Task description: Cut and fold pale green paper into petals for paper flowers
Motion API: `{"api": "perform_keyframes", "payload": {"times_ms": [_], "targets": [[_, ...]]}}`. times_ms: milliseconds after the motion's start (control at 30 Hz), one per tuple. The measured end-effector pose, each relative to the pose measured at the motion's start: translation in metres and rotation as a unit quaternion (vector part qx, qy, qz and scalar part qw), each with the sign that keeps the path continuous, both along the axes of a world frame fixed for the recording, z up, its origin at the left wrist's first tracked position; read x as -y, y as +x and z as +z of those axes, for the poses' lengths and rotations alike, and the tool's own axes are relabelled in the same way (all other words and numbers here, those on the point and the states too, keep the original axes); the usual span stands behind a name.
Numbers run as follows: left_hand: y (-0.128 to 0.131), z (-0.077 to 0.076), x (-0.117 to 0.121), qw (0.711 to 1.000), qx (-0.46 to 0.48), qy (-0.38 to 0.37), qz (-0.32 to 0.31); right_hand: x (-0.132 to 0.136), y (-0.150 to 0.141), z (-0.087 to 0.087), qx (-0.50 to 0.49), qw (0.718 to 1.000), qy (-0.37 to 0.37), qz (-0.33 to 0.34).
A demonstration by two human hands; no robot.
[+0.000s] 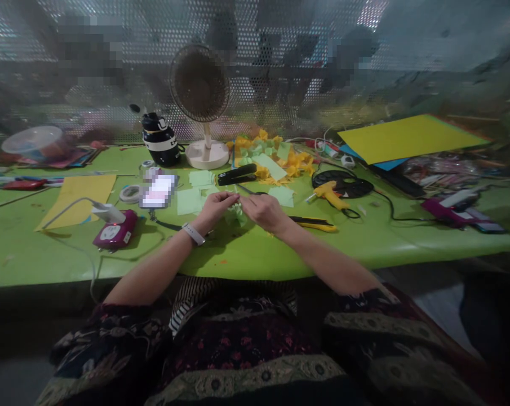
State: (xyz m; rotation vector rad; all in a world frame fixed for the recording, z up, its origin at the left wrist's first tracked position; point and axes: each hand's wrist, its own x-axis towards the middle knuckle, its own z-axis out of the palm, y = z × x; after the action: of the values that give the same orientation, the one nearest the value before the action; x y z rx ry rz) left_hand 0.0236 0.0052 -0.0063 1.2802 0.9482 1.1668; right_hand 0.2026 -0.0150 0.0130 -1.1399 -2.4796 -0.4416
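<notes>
My left hand (216, 207) and my right hand (261, 210) meet at the fingertips over the middle of the table. Both are closed, pinching a small pale green paper piece (236, 214) that hangs below the fingers; its exact shape is blurred. Pale green paper squares (189, 201) lie left of my left hand, and another green square (282, 196) lies beyond my right hand. Just behind the hands is a black stapler (236, 175). A yellow box cutter (316, 224) rests by my right wrist.
Behind lies a heap of orange and green paper pieces (275, 160). A fan (207, 153) and a dark bottle (160, 144) stand at the back. A yellow glue gun (333, 194) lies right, a lit phone (158, 190) and purple power adapter (116, 230) left, yellow sheets (411, 138) back right.
</notes>
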Motion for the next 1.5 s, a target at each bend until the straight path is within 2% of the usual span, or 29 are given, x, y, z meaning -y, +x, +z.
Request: {"api": "perform_keyframes", "payload": {"times_ms": [167, 267, 367, 433, 533, 633, 967, 1067, 1233, 1500], "targets": [[-0.001, -0.001, -0.002, 1.000, 0.029, -0.011, -0.005, -0.001, 0.002, -0.006, -0.026, 0.998, 0.046, 0.030], [-0.002, 0.002, 0.000, 1.000, 0.013, 0.000, -0.005, -0.004, 0.007, -0.007, -0.144, 0.989, 0.025, 0.036], [-0.004, 0.007, 0.004, 0.998, -0.037, 0.041, -0.027, -0.011, 0.011, -0.006, -0.309, 0.949, -0.044, 0.042], [-0.004, 0.009, 0.006, 0.993, -0.075, 0.071, -0.056, -0.017, 0.013, -0.007, -0.372, 0.921, -0.096, 0.069], [-0.005, 0.012, 0.008, 0.984, -0.115, 0.110, -0.083, -0.023, 0.013, -0.009, -0.405, 0.898, -0.132, 0.110], [-0.006, 0.014, 0.008, 0.980, -0.129, 0.127, -0.087, -0.024, 0.011, -0.009, -0.431, 0.880, -0.158, 0.120], [-0.006, 0.010, 0.004, 0.993, -0.092, 0.062, -0.049, -0.024, 0.008, -0.010, -0.546, 0.815, -0.188, 0.052], [-0.005, 0.011, 0.005, 0.997, -0.058, 0.021, -0.037, -0.024, 0.007, -0.009, -0.555, 0.810, -0.183, 0.051], [-0.005, 0.019, 0.011, 0.999, -0.031, -0.036, -0.024, -0.023, 0.007, -0.008, -0.547, 0.816, -0.181, 0.041], [-0.008, 0.022, 0.011, 0.998, -0.026, -0.051, -0.019, -0.023, 0.007, -0.009, -0.542, 0.820, -0.175, 0.046]]}}
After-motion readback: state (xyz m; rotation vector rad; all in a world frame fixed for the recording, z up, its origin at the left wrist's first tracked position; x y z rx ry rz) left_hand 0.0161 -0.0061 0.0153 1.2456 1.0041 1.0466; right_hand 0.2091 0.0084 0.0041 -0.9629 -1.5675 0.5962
